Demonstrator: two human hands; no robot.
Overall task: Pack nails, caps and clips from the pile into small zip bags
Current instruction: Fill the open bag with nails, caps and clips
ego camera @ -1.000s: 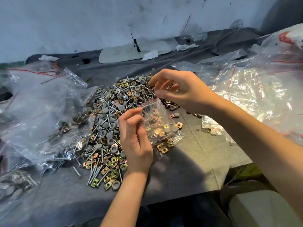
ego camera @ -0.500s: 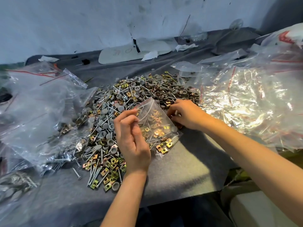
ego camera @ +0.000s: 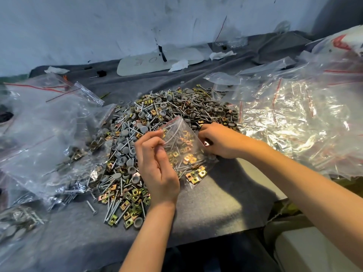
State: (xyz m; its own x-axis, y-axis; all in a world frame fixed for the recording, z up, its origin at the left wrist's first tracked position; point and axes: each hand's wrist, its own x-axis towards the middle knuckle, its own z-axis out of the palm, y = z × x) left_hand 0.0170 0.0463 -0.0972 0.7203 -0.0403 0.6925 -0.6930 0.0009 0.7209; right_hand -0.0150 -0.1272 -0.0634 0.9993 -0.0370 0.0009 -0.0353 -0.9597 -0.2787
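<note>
On the grey felt cloth (ego camera: 216, 203) in front of the person lies a broad pile (ego camera: 172, 112) of small hardware. It is a tangle of thin silvery nails (ego camera: 115, 210), round matte grey caps (ego camera: 144, 128) and square brass-coloured clips (ego camera: 125, 205) with a hole in each.

The small zip bag (ego camera: 182, 146) is held up over the near edge of that pile, between the two hands. It is clear, crinkled plastic, its mouth tilted up and away from the person, and its lower corner sags onto the cloth. Clips and a few nails show through its glossy skin.

The left hand (ego camera: 157, 165) stands upright at the bag's left side, thumb and fingertips drawn together and pinching the bag's rim.

The right hand (ego camera: 222, 141) rests knuckles-up just beside the bag's right edge, on the pile's margin. Its fingers are curled under, and a small shiny bit shows at them; I cannot tell whether they grip it.

Large clear bags (ego camera: 49, 134) lie slumped to the left, some holding hardware. A shinier heap of empty bags (ego camera: 304, 124) with red seal lines is heaped to the right. A scuffed white wall (ego camera: 98, 26) stands behind.
</note>
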